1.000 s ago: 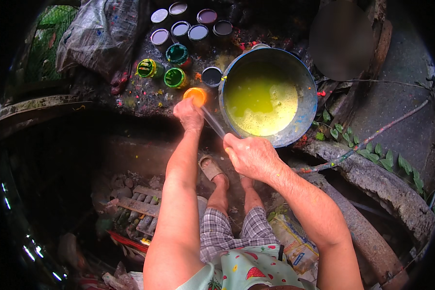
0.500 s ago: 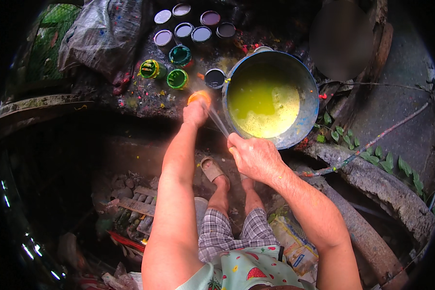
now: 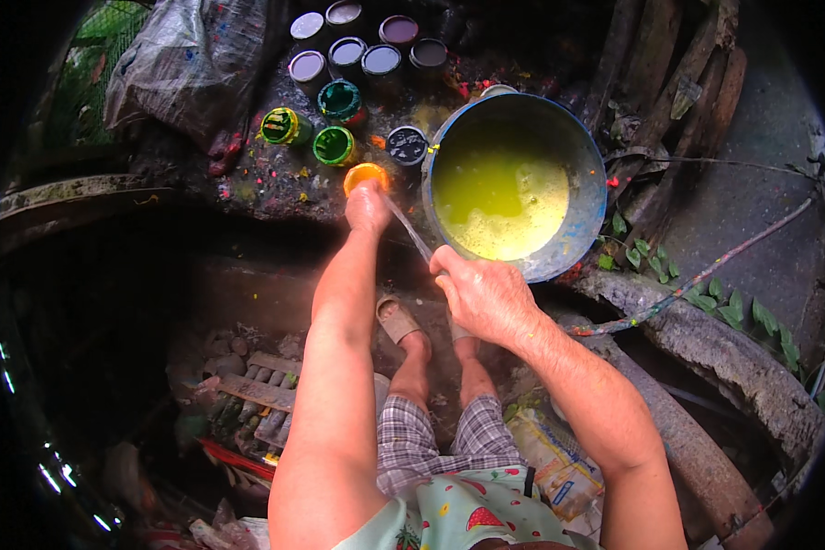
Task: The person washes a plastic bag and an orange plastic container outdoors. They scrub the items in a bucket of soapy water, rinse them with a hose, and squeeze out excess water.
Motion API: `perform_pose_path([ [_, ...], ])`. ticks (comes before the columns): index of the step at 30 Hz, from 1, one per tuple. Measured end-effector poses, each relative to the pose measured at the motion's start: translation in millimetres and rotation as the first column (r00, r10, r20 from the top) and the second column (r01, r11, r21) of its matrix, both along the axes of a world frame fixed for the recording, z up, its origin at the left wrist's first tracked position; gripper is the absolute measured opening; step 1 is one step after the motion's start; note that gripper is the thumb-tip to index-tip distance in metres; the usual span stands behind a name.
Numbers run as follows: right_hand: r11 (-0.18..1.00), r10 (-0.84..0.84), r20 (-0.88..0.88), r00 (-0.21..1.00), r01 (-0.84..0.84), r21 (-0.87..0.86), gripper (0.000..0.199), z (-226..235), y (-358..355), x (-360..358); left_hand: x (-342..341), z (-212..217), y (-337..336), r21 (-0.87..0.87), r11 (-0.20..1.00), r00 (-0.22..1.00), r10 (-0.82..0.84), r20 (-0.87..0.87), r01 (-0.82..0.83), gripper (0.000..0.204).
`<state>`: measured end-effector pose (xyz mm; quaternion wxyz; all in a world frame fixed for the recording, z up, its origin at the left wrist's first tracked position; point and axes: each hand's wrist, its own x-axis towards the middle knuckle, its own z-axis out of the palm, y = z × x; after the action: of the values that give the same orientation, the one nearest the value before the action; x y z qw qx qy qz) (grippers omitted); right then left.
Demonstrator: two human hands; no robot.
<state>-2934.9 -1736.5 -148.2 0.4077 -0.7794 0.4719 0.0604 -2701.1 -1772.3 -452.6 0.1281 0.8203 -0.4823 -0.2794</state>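
My left hand [image 3: 368, 209] is closed around an orange-coated paint can [image 3: 367, 175], held low over the paint-spattered surface. To its right my right hand [image 3: 486, 289] is closed on a paint-flecked hose [image 3: 674, 291], whose line passes behind my right forearm; its end is hidden in my fist. From that fist a thin, clear stream like water [image 3: 411, 229] runs to the orange can. Close beyond the left hand stand a green can [image 3: 334, 146] and a dark can [image 3: 407, 145]. Beside my right hand is a large blue-rimmed bucket [image 3: 588, 225] with foamy yellow-green liquid.
Several cans of grey and purple liquid [image 3: 380, 60] stand at the back, near a yellow-and-green can [image 3: 284, 126]. A grey plastic sheet [image 3: 179, 78] lies at the far left, wooden planks [image 3: 655, 73] at the far right. A curved concrete edge [image 3: 706, 335] borders the right side.
The orange can in my left hand has shifted slightly left and tilted so its rim shows more. The stream looks narrower. Specks now mark the dark can's surface.
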Motion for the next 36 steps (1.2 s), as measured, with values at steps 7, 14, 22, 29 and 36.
perform_pose_path([
  [7, 1.000, 0.017, 0.006, 1.000, -0.017, -0.005, 0.020, 1, -1, 4, -12, -17, -15, -0.007, 0.907, 0.896, 0.415, -0.155, -0.422, 0.024],
  [14, 1.000, -0.014, -0.031, 0.999, 0.014, 0.005, 0.020, -3, -3, 5, -16, -42, -16, -0.037, 0.846, 0.798, 0.486, -0.357, -0.531, 0.023],
  [22, 1.000, -0.019, 0.022, 1.000, 0.019, 0.005, 0.020, -4, -5, 5, 6, 16, -17, 0.182, 0.952, 0.968, -0.253, 0.002, 0.248, 0.037],
  [29, 0.999, 0.040, -0.008, 0.999, -0.040, 0.002, 0.021, -1, -4, 5, -14, 12, -25, 0.113, 0.932, 0.780, 0.351, -0.518, -0.345, 0.050],
  [36, 1.000, 0.003, 0.020, 1.000, -0.003, -0.019, 0.021, -6, 0, 1, 16, 18, 8, 0.237, 0.862, 0.856, -0.490, 0.166, 0.448, 0.021],
])
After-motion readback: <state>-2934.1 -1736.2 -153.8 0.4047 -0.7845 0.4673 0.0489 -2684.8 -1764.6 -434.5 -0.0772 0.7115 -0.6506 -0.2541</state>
